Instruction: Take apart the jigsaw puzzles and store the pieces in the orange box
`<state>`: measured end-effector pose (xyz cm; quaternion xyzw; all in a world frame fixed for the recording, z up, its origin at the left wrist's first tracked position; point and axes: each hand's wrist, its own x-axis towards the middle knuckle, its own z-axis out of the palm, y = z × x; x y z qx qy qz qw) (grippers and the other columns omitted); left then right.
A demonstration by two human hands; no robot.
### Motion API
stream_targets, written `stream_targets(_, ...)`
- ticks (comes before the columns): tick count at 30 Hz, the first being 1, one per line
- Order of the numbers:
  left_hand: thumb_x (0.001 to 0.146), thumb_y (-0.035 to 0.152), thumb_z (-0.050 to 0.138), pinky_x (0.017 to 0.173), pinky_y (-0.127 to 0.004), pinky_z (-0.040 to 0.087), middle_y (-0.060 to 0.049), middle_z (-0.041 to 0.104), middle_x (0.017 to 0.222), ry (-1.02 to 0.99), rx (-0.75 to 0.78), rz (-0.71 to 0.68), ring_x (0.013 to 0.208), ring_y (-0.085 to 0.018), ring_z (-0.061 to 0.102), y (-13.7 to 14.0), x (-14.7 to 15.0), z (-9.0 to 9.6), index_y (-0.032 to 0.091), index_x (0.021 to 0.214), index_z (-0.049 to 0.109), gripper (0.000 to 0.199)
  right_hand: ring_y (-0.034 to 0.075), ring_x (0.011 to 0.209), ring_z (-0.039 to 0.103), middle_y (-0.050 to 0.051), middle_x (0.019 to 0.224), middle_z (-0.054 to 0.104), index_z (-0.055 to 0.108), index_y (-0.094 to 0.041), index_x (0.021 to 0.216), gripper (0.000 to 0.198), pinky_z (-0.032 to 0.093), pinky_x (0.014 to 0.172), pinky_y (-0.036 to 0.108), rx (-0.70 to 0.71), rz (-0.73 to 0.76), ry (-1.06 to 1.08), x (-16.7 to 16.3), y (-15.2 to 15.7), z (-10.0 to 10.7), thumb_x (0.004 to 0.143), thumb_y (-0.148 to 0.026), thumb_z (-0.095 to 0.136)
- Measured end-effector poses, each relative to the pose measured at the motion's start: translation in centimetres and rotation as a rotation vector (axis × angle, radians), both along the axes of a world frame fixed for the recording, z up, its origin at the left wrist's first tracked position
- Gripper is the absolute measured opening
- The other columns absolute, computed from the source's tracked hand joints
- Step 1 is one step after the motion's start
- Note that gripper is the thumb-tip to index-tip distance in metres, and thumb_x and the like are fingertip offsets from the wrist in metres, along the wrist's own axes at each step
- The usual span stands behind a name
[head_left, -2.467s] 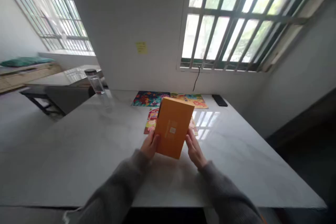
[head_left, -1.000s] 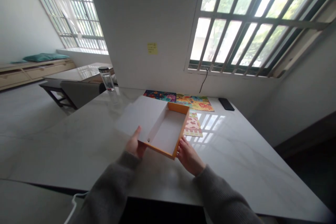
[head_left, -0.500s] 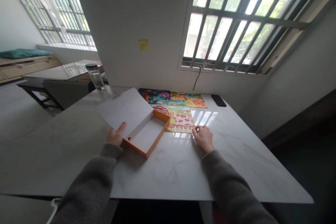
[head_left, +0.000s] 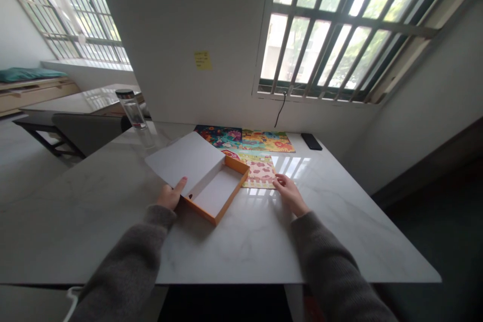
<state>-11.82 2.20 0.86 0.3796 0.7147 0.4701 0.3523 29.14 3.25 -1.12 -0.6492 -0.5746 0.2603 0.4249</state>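
Observation:
An open cardboard box point(head_left: 232, 205) with orange outer sides and a white inside rests at an angle on the table. Its white flap lid point(head_left: 186, 158) is folded out to the left. My left hand point(head_left: 170, 196) grips the box at its near left corner, thumb on top of the lid; the other fingers are hidden beneath. Partly behind the box lies a flat picture board point(head_left: 260, 170) with pink patches and a white fence pattern. My right hand point(head_left: 290, 195) is at the board's right edge, its thumb and forefinger pinched there.
Two more colourful picture boards, one dark blue point(head_left: 221, 136) and one yellow-orange point(head_left: 269, 141), lie along the wall. A black phone point(head_left: 311, 141) is at the back right. A glass bottle point(head_left: 133, 110) stands at the back left of the marble-patterned table point(head_left: 241, 261).
The box has shifted slightly right and overlaps more of the pink-patched board. My right hand's fingers have closed in at the board's edge. The whole view has turned a little.

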Motion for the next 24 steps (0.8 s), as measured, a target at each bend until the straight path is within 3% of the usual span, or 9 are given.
stream_targets(2,0.069,0.051,0.072,0.103,-0.044,0.046,-0.014,0.071,0.081,0.034,-0.014,-0.014,0.106,-0.036,0.064,0.3,-0.2,-0.3,0.019,0.069,0.061,0.033,0.022,0.088,0.065,0.009,0.101,0.068,0.060,-0.016,0.112,0.044,0.052,0.078,0.035,0.004,0.019,0.331,-0.2,0.2,0.1,0.077,-0.042,0.065)
stream_targets(4,0.067,0.055,0.071,0.105,-0.045,0.044,-0.014,0.070,0.081,0.064,-0.027,-0.017,0.108,-0.037,0.063,0.4,-0.4,-0.5,0.019,0.071,0.061,0.038,0.020,0.083,0.066,0.008,0.102,0.066,0.056,-0.017,0.117,0.053,0.054,0.072,0.033,0.021,0.004,0.516,-0.8,0.4,0.1,0.071,-0.041,0.069)
stream_targets(7,0.065,0.057,0.072,0.106,-0.045,0.043,-0.013,0.070,0.079,0.065,-0.023,-0.024,0.108,-0.037,0.063,0.5,-0.5,-0.8,0.020,0.070,0.062,0.039,0.015,0.063,0.062,0.004,0.095,0.063,0.046,-0.020,0.130,0.067,0.052,0.054,0.028,0.017,-0.018,0.511,-2.1,0.7,-0.1,0.069,-0.036,0.069)
stream_targets(10,0.065,0.053,0.073,0.104,-0.044,0.045,-0.013,0.070,0.077,0.045,-0.015,-0.034,0.105,-0.037,0.064,0.4,-0.5,-0.6,0.021,0.068,0.061,0.035,0.012,0.051,0.055,0.000,0.083,0.062,0.043,-0.020,0.135,0.067,0.047,0.045,0.025,0.025,-0.045,0.419,-2.7,1.2,-0.3,0.074,-0.037,0.064)
stream_targets(15,0.068,0.043,0.075,0.097,-0.043,0.050,-0.012,0.070,0.075,0.007,0.011,-0.011,0.100,-0.036,0.066,0.0,-0.1,0.3,0.020,0.066,0.061,0.027,0.011,0.051,0.053,0.001,0.079,0.064,0.054,-0.018,0.122,0.053,0.048,0.047,0.025,0.095,-0.088,0.548,-1.6,1.3,-0.1,0.076,-0.043,0.065)
stream_targets(18,0.068,0.038,0.077,0.090,-0.040,0.054,-0.011,0.071,0.074,-0.035,0.043,-0.022,0.097,-0.034,0.067,-0.1,0.1,0.6,0.019,0.068,0.063,0.023,0.011,0.055,0.056,0.002,0.088,0.066,0.057,-0.020,0.111,0.047,0.050,0.052,0.028,0.173,-0.061,0.666,-1.4,0.5,0.4,0.074,-0.044,0.070)
stream_targets(21,0.066,0.036,0.078,0.087,-0.039,0.055,-0.010,0.072,0.075,-0.026,0.082,-0.033,0.095,-0.032,0.068,-0.1,0.2,0.5,0.019,0.071,0.065,0.023,0.017,0.074,0.065,0.007,0.101,0.069,0.056,-0.020,0.105,0.037,0.055,0.070,0.036,0.288,0.015,0.656,-3.0,-0.6,1.7,0.079,-0.043,0.069)
stream_targets(24,0.065,0.039,0.079,0.085,-0.039,0.056,-0.011,0.072,0.078,0.001,0.093,-0.044,0.093,-0.032,0.068,0.1,0.1,0.1,0.017,0.073,0.067,0.026,0.022,0.097,0.065,0.009,0.109,0.069,0.056,-0.022,0.105,0.023,0.050,0.089,0.043,0.420,0.130,0.499,-6.3,-1.4,3.6,0.090,-0.040,0.058)
